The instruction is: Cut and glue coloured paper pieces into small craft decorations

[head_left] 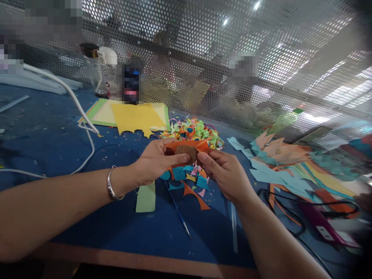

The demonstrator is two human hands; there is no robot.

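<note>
Craft workshop by the look of it, blue desk (pixel 116 223) strewn with paper scraps (pixel 200 130), coloured sheets (pixel 133 116) stacked, power strip (pixel 315 221), perforated metal screen (pixel 186 46) behind.

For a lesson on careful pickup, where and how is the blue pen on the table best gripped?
Probably mid-barrel on the blue pen, from above, thumb and finger on its long sides: it is slender, its pointed tip faces the table's near edge, and its far end lies by paper scraps.
</note>
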